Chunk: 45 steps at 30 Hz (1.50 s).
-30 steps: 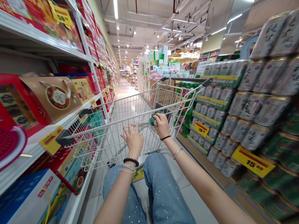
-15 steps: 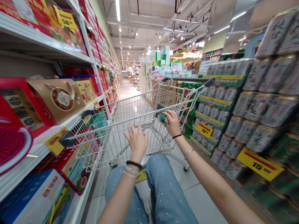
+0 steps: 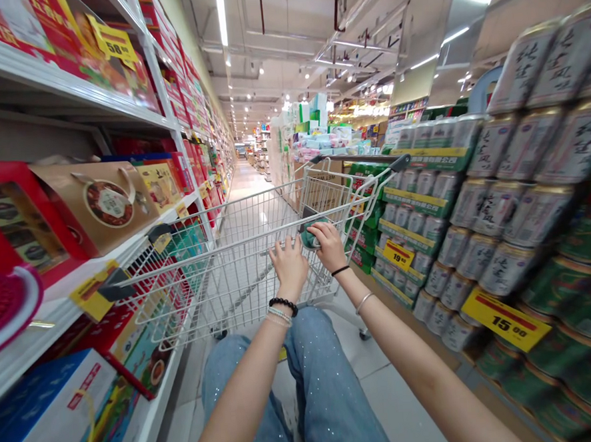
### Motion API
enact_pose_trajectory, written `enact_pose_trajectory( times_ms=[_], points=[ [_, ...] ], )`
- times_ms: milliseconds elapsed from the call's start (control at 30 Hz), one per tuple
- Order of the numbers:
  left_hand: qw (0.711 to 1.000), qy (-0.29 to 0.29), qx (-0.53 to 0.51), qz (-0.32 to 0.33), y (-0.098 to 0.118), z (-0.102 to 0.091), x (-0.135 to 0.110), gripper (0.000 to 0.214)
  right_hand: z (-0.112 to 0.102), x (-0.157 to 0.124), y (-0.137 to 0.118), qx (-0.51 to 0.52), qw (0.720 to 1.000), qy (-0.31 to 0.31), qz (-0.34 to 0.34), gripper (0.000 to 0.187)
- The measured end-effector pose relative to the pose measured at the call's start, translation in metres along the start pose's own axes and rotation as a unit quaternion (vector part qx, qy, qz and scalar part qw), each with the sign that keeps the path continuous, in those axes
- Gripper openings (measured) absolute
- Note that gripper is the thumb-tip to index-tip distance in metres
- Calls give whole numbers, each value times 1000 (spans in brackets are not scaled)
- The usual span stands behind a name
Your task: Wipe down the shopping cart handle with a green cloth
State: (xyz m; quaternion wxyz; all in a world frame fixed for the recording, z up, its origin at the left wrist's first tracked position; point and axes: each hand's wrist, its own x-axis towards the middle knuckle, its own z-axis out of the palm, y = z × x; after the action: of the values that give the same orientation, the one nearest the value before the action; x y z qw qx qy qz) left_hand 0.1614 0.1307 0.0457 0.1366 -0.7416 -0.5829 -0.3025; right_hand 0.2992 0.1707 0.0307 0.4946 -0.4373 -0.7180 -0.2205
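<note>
A grey metal shopping cart [image 3: 227, 248] stands sideways in front of my knees, its dark handle [image 3: 359, 158] to the right. My right hand [image 3: 331, 249] is closed around a crumpled dark green cloth [image 3: 306, 236] and presses it at the near top rim of the basket. Just to its left, my left hand [image 3: 291, 268] has its fingers spread and bent, reaching up at the basket's near wire side. It holds nothing I can see. Whether its fingertips touch the wires or the cloth, I cannot tell.
Shelves of boxed gifts [image 3: 94, 203] run along the left, close to the cart's front end. Stacked beer cans [image 3: 508, 255] with yellow price signs line the right. Beyond the cart, a tiled aisle [image 3: 250, 184] stretches away past cartons [image 3: 318, 187] and stacked packs.
My left hand has moved right, close beside my right hand. The right hand still grips the green cloth at the rim. The whole view has shifted slightly.
</note>
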Motion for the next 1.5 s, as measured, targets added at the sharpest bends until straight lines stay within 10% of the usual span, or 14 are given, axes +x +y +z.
enact_pose_trajectory(
  times_ms=[1500],
  points=[
    [999, 32, 4, -7, -32, -5, -5, 58, -21, 10, 41, -9, 999, 44, 3, 55]
  ],
)
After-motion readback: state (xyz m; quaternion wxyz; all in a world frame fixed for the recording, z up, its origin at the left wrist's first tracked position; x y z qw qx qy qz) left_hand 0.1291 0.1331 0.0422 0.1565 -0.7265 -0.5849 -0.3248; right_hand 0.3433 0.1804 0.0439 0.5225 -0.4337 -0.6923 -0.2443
